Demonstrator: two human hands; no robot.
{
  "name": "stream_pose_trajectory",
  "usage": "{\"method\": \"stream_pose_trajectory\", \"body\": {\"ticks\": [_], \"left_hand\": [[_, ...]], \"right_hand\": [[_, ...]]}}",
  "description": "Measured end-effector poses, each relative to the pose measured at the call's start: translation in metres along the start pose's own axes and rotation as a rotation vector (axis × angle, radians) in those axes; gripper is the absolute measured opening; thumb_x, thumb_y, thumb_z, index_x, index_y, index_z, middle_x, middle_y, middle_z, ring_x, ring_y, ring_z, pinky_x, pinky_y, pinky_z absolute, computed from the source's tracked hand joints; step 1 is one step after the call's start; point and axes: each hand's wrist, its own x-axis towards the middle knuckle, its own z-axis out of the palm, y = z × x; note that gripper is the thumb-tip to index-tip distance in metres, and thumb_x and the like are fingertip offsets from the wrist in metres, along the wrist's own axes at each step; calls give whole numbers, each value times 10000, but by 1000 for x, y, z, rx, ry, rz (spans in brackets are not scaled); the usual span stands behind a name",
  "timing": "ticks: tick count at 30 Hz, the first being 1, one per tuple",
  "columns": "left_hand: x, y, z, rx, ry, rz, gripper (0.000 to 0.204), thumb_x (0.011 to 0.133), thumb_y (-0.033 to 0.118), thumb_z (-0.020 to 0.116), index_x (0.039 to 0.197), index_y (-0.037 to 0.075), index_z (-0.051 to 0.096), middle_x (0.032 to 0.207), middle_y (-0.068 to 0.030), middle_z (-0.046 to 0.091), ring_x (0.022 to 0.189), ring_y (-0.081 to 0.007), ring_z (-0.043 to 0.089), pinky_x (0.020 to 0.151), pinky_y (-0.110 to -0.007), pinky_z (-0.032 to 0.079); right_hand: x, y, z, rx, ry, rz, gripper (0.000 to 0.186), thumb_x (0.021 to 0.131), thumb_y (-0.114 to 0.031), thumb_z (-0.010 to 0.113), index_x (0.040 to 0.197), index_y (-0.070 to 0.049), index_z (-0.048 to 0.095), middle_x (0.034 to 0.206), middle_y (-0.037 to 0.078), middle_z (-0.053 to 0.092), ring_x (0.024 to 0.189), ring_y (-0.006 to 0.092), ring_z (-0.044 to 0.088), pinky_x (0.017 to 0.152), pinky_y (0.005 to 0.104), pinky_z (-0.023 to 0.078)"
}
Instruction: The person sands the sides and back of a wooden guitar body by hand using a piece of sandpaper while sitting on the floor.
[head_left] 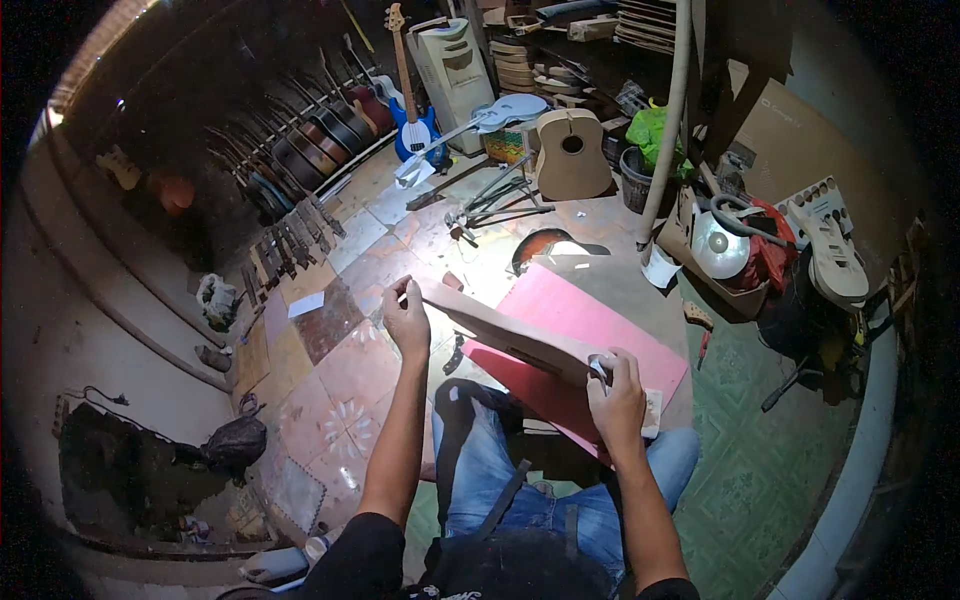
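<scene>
And both hands are clamped on the board (pixel 505 333): left hand (pixel 406 318) pinching its left end, right hand (pixel 618 400) closed round the other. It slants between them above a pink sheet (pixel 600 315), hiding its middle; that sheet reaches the bench (pixel 660 318)'s right edge. Beyond, a sunburst piece (pixel 538 244), a metal stand (pixel 495 208), then a pale guitar body (pixel 573 172) beside a bin (pixel 634 184).

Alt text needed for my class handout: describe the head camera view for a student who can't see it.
A seated person's left hand and right hand hold opposite ends of a pale brown panel above pink sheets. Beyond are a blue guitar, an unfinished guitar body and a dark row of guitars.
</scene>
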Motion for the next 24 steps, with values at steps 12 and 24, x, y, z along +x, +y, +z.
{"method": "stream_pose_trajectory", "body": {"ticks": [12,24], "left_hand": [[-13,47,6,-727,-217,-526,340,1050,382,517,1225,99,587,1028,-64,637,871,-184,673,771,-338,585],[-58,53,49,-451,-362,-174,798,747,113,885,1355,-34,389,1253,-134,531,1146,-228,570,998,-349,473]], "right_hand": [[9,34,-22,67,50,11,279,832,-33,677,1101,-17,605,1247,181,624,1060,362,673,876,417,568],[6,53,-17,254,11,104,301,847,-34,692,1134,-17,604,1294,168,604,980,276,692,762,351,611]]}}
